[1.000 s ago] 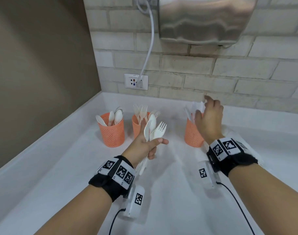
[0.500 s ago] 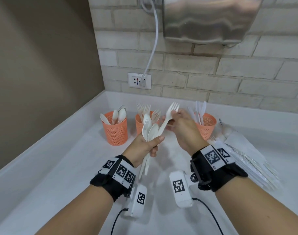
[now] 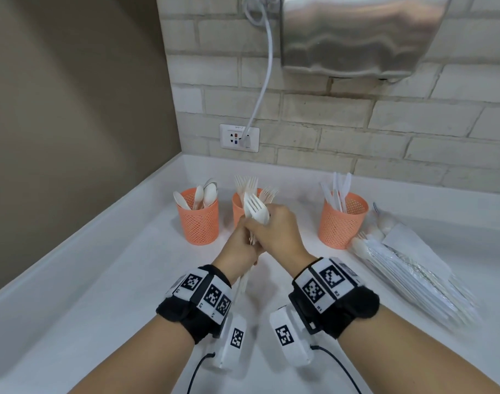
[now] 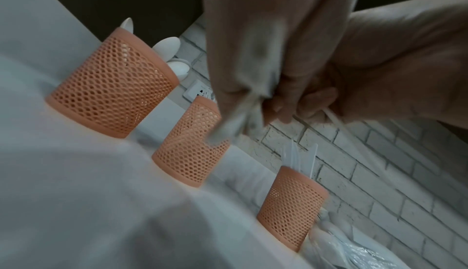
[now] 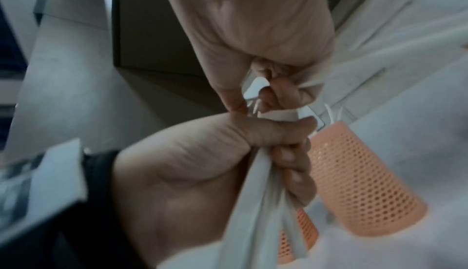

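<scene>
My left hand (image 3: pixel 241 244) grips the handles of a bundle of white plastic cutlery (image 3: pixel 253 223) above the counter, in front of the middle cup. My right hand (image 3: pixel 268 223) lies close over the left hand, its fingers curled on a white fork (image 3: pixel 254 207) whose tines stick up from the bundle. In the right wrist view the right fingers (image 5: pixel 268 95) pinch the fork's head (image 5: pixel 255 86), while the left hand (image 5: pixel 202 163) holds the handles (image 5: pixel 258 203) below. The left wrist view is blurred; the left hand (image 4: pixel 266 97) is closed on the cutlery (image 4: pixel 243 117).
Three orange mesh cups stand in a row by the wall: spoons (image 3: pixel 197 223), forks (image 3: pixel 237 207), knives (image 3: pixel 342 223). A pile of wrapped cutlery packets (image 3: pixel 408 271) lies at the right. A wall socket (image 3: pixel 239 137) and metal dryer (image 3: pixel 354 35) are behind, above the white counter (image 3: pixel 129 280).
My right hand left the knife cup, moved left to the bundle and took hold of a fork there. Both hands now sit together; the left hand kept its grip.
</scene>
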`<state>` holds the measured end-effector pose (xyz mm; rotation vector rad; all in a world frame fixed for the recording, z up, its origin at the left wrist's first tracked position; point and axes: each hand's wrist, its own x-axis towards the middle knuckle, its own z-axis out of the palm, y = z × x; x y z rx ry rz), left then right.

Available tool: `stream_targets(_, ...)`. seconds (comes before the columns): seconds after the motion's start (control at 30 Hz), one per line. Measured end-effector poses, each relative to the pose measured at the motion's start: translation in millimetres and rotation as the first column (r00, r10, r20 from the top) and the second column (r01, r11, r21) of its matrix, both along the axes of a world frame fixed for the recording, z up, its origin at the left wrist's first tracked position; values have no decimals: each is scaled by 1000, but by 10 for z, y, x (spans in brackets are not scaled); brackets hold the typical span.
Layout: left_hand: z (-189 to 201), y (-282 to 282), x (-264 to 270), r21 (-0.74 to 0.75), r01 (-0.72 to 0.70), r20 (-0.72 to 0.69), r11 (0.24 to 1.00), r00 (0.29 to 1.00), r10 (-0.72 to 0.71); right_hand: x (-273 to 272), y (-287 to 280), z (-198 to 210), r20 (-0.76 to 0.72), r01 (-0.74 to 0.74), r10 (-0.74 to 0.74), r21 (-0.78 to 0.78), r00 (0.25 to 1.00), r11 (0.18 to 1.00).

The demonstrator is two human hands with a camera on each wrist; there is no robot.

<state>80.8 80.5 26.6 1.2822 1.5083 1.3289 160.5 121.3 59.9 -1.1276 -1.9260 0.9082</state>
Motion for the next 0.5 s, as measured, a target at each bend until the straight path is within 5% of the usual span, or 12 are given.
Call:
stream_targets(0.17,-44,-52,-145,-25,-56,1,998,998,56,-53,124,197,-280,7,-30,-80,960,997)
stream_targets(0.33,-59,-124,-325,-41,-131,96,991,986,134,-137,459,548,-667,-122,-5,-144,745,982)
stream_targets(0.4,-53,-155,-422,-47,-156,117,987,980,161,-196,601,603,-728,-114,-7,-117,686,987)
stream_targets(0.5,-44,-195,-566,-24,-197,88,980,976,199,-322,763,500,-674,-55,1,-59,738,997)
